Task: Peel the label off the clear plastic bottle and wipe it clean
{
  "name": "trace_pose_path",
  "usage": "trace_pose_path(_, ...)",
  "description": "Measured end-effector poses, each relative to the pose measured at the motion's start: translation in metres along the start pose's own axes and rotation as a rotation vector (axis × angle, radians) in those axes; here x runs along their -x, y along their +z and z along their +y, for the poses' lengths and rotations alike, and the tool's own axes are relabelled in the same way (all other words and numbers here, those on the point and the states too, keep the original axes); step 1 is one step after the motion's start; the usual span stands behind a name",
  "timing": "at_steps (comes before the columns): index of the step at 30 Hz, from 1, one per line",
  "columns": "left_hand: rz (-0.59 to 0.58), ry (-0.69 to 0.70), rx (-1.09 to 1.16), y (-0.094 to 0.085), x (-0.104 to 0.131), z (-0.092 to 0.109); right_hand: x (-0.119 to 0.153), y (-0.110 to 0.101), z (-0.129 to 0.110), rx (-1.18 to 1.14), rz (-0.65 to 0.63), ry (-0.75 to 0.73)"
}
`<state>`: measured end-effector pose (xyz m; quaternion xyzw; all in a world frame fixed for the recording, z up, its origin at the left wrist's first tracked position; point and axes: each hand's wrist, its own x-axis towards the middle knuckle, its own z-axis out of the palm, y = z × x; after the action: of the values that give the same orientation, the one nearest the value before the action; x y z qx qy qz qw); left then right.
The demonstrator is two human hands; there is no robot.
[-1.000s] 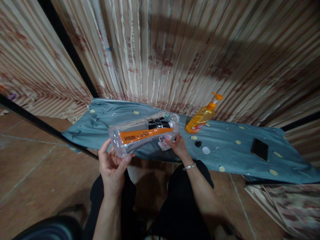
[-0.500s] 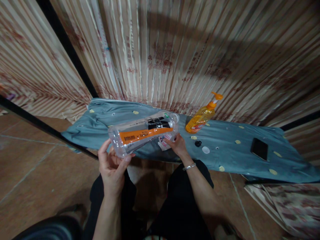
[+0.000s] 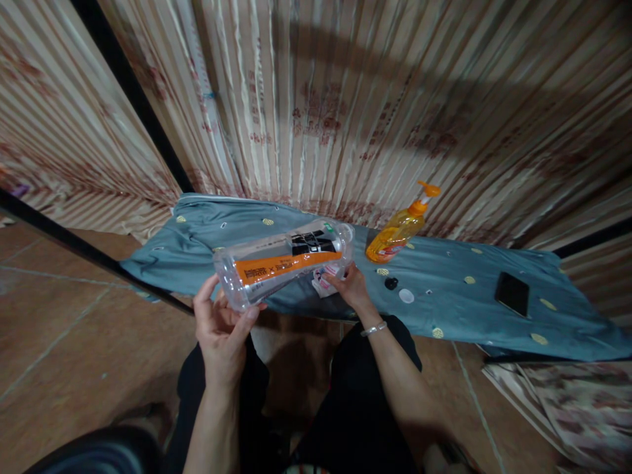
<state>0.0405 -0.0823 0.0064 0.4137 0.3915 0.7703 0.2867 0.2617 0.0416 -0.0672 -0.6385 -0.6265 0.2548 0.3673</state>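
Observation:
A large clear plastic bottle (image 3: 276,264) with an orange, black and silver label lies tilted in the air over the bench. Its base rests in the fingers of my left hand (image 3: 222,326), which are closed around it. By the neck end, my right hand (image 3: 350,288) pinches a white and pink crumpled cloth (image 3: 326,282) against the bottle's underside. The bottle partly hides this cloth, so whether it is cloth or paper is hard to tell. To the right of my right hand lie a small black cap (image 3: 391,283) and a round white disc (image 3: 406,296).
A pump bottle (image 3: 395,236) of orange liquid stands at the back of the bench, which has a teal patterned cover (image 3: 459,309). A dark phone (image 3: 512,294) lies toward the right end. Striped curtains (image 3: 336,118) hang behind, and black poles (image 3: 133,99) slant at the left.

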Motion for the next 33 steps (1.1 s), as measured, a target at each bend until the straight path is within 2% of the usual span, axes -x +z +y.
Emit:
trace_pose_path(12, 0.028, -0.008, -0.004, 0.0020, -0.0003, 0.0021, -0.0010, 0.0017, 0.0028, 0.016, 0.011, -0.029)
trace_pose_path(33, 0.004, 0.014, -0.002, 0.0024, 0.0000, 0.0022, -0.0012, 0.0022, 0.0045, -0.004, 0.014, -0.019)
